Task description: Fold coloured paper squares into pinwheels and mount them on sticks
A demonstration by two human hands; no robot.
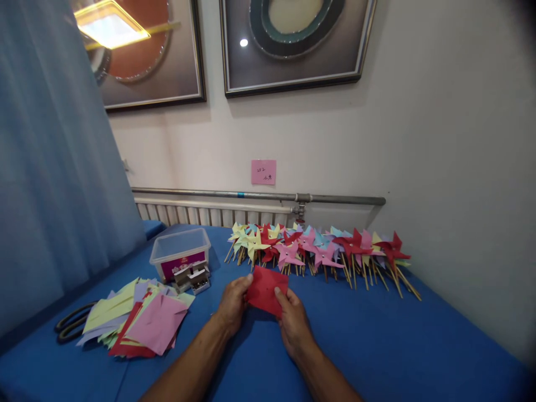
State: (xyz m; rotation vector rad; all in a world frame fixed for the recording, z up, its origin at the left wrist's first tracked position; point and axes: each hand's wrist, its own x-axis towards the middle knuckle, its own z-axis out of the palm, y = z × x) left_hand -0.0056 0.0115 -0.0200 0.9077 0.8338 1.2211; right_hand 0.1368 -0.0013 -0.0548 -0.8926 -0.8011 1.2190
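A square of red paper (264, 289) with small dark marks near its middle is held up over the blue-covered table. My left hand (234, 301) pinches its left edge, thumb on top. On the right edge my right hand (293, 324) grips it the same way. Beyond the hands lie many paper pinwheels (288, 254) on thin sticks, in red, pink, yellow, blue and purple. To the left is a loose pile of coloured paper squares (157, 324), several with slits cut in them.
Black-handled scissors (73, 324) lie partly under the paper pile. A clear plastic tub (180, 245) stands behind small open boxes (196, 278). The blue table (377, 346) meets the wall at right; a radiator (201, 214) and pipe (268, 195) run behind. A blue curtain (54, 139) hangs at left.
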